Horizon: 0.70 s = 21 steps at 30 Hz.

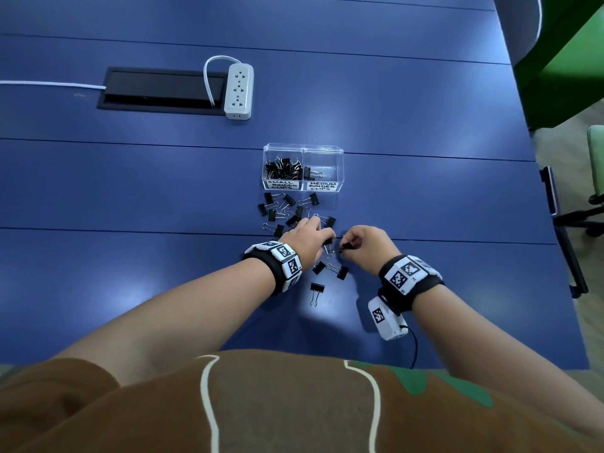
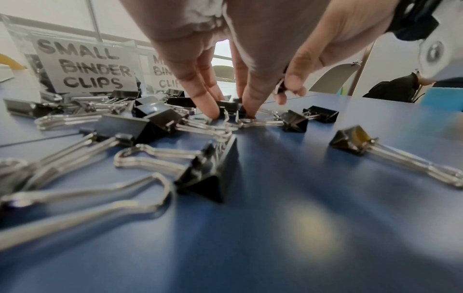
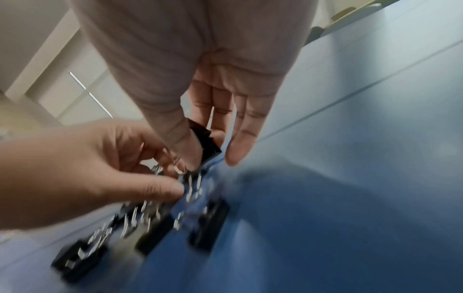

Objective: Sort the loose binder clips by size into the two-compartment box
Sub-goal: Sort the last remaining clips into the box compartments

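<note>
A clear two-compartment box [image 1: 303, 148] stands on the blue table. Its left side, labelled small binder clips [image 2: 87, 67], holds many black clips; the medium side [image 1: 322, 173] holds one. Several loose black binder clips [image 1: 287, 209] lie in front of it, and a few more [image 1: 330, 269] lie between my wrists. My left hand [image 1: 327, 240] reaches down into the pile and pinches a small black clip [image 2: 229, 106] on the table between thumb and fingers [image 2: 208, 105]. Just to its right, my right hand [image 1: 346, 248] pinches another black clip [image 3: 203, 134] between thumb and forefinger, slightly above the table.
A white power strip [image 1: 239, 90] and a black cable hatch [image 1: 160, 88] lie far back on the left. The table's right edge [image 1: 555, 223] runs near a chair base [image 1: 581, 220]. A white device [image 1: 387, 318] with a cord hangs under my right wrist.
</note>
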Motion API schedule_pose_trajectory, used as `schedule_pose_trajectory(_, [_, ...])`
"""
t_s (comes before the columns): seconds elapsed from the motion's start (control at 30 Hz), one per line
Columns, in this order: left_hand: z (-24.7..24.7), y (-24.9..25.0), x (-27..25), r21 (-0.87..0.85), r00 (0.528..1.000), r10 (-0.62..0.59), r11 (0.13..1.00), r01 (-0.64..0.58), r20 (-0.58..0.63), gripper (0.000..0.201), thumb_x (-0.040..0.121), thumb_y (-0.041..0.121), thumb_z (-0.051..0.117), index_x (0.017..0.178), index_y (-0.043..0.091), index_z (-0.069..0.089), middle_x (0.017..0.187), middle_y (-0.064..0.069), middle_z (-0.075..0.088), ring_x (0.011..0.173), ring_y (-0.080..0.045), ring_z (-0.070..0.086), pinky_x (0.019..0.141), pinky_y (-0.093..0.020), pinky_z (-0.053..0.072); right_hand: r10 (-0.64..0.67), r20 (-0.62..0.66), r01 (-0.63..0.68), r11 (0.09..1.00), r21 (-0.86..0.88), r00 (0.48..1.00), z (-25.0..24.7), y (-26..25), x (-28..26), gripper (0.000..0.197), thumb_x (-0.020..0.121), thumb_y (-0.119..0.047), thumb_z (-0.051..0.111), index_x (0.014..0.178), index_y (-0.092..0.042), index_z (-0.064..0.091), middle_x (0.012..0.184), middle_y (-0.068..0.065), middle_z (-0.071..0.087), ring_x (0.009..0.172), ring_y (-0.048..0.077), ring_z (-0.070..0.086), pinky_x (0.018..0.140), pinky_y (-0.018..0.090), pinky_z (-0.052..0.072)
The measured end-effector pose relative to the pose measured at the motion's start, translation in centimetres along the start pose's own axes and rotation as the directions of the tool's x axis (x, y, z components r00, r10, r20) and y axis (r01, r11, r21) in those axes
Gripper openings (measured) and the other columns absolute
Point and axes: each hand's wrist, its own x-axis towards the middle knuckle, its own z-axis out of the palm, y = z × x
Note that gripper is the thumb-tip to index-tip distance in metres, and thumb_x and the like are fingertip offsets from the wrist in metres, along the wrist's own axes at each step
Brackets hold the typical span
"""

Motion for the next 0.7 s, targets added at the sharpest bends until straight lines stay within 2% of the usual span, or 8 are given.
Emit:
schedule_pose_trajectory(0.07, [-0.1,0.0,0.2,-0.007,1.0,-0.014,1.0,0.014,-0.008,0.029,0.088,0.014,0.055,0.116,0.016,0.051,0.11,-0.01,0.044,0.106,-0.029,0.045,0.077,-0.046,0.053,0.012,-0.056,-0.011,1.0,0.004,0.998,-1.8,-0.2,0.7,0.007,0.072,-0.012,0.071,0.075,-0.017,0.067,0.072,0.001,0.064,0.07,0.019,0.059,0.068,0.025,0.048])
schedule_pose_trajectory(0.23, [-0.2,-0.2,0.5,-0.06,1.0,-0.006,0.998,0.005,-0.004,0.024,0.086,0.012,0.058,0.106,0.012,0.045,0.11,-0.009,0.049,0.099,-0.028,0.046,0.083,-0.049,0.05,0.011,-0.197,0.013,0.992,0.122,0.98,-5.5,-2.2,5.0,0.016,0.071,-0.016,0.077,0.072,-0.021,0.061,0.075,0.007,0.064,0.069,0.025,0.061,0.074,0.04,0.056])
schedule_pose_trajectory(0.3, [-0.6,-0.3,0.4,-0.078,1.0,0.021,0.997,-0.021,-0.002,0.019,0.087,0.012,0.056,0.101,0.011,0.043,0.106,-0.008,0.053,0.089,-0.024,0.042,0.081,-0.048,0.049,-0.019,-0.237,0.047,0.993,0.11,0.971,-6.1,-3.7,6.9,0.013,0.072,-0.018,0.075,0.079,-0.015,0.064,0.075,0.006,0.062,0.071,0.025,0.06,0.073,0.038,0.054])
schedule_pose_trajectory(0.4, [-1.1,-0.2,0.3,-0.047,0.999,0.035,0.998,-0.034,0.024,0.011,0.09,0.01,0.052,0.094,0.011,0.041,0.098,-0.01,0.056,0.083,-0.022,0.039,0.075,-0.046,0.048,-0.082,-0.214,0.082,0.997,-0.01,0.973,-6.4,-6.0,8.8,0.018,0.076,-0.02,0.072,0.087,-0.007,0.066,0.08,0.004,0.061,0.075,0.02,0.056,0.068,0.027,0.043])
schedule_pose_trajectory(0.5, [-1.3,-0.2,0.3,-0.031,0.999,0.029,0.999,-0.028,0.025,0.015,0.088,0.004,0.046,0.084,0.014,0.035,0.085,-0.009,0.053,0.078,-0.023,0.038,0.066,-0.041,0.043,-0.109,-0.186,0.099,0.993,-0.061,0.976,-5.9,-7.2,10.0,0.018,0.078,-0.017,0.069,0.091,-0.006,0.065,0.086,0.006,0.063,0.078,0.02,0.055,0.07,0.027,0.045])
schedule_pose_trajectory(0.6, [-1.6,-0.3,0.2,-0.063,0.999,0.02,0.998,-0.018,0.027,0.02,0.084,0.003,0.048,0.081,0.016,0.032,0.078,-0.005,0.047,0.077,-0.025,0.039,0.064,-0.038,0.039,-0.138,-0.192,0.129,0.99,-0.061,0.972,-5.3,-7.0,9.8,0.018,0.078,-0.016,0.068,0.095,-0.012,0.063,0.088,0.002,0.059,0.077,0.018,0.053,0.073,0.028,0.046])
schedule_pose_trajectory(0.7, [-1.9,-0.3,0.2,-0.14,1.0,-0.003,0.99,0.001,-0.013,0.02,0.078,0.002,0.049,0.08,0.015,0.034,0.075,-0.014,0.053,0.071,-0.032,0.046,0.062,-0.038,0.041,-0.159,-0.155,0.142,0.983,-0.115,0.975,-4.0,-5.9,8.7,0.016,0.079,-0.008,0.059,0.093,-0.014,0.064,0.087,0.001,0.059,0.077,0.017,0.053,0.074,0.024,0.043])
